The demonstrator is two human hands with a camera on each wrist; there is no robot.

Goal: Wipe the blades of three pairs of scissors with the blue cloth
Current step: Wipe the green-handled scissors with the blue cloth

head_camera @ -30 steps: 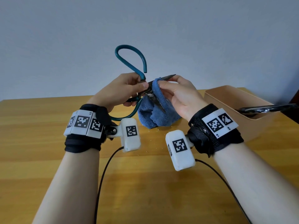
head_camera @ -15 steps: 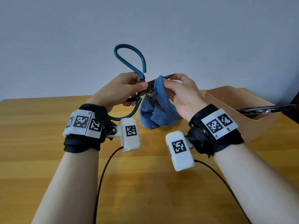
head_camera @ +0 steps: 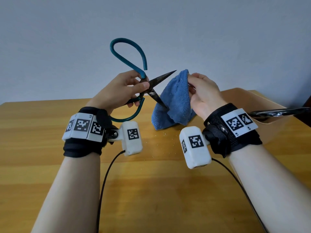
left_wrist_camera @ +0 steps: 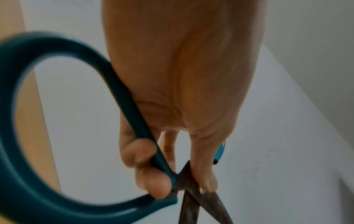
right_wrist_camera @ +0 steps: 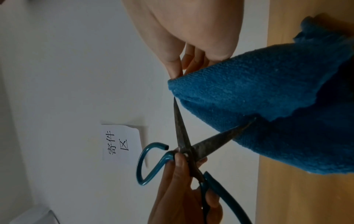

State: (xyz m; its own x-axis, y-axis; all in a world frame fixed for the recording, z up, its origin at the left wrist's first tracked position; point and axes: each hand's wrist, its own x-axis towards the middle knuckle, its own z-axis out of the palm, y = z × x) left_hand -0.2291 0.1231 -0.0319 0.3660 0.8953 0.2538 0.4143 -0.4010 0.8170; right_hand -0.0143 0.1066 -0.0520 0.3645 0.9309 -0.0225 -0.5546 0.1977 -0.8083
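My left hand [head_camera: 124, 89] grips the teal-handled scissors [head_camera: 133, 64] near the pivot, above the wooden table. Their dark blades stand spread apart: the upper blade [head_camera: 162, 77] points up and right, the lower blade [head_camera: 157, 100] slants down into the blue cloth [head_camera: 175, 100]. My right hand [head_camera: 200, 89] pinches the cloth's top edge just right of the upper blade's tip; the cloth hangs down to the table. The left wrist view has the scissors [left_wrist_camera: 134, 115] in my curled fingers [left_wrist_camera: 151, 181]. In the right wrist view the cloth [right_wrist_camera: 268, 115] covers the lower blade's tip [right_wrist_camera: 247, 122].
A tan cardboard box [head_camera: 277, 105] stands at the right on the wooden table [head_camera: 151, 190], with another pair of scissors, dark-handled [head_camera: 277, 112], lying across its rim. Small crumbs lie on the table below the cloth. A paper label [right_wrist_camera: 120, 142] hangs on the wall.
My right hand has slid the cloth off the upper blade to the right. The scissors' blades have spread wider, and the upper blade is now bare.
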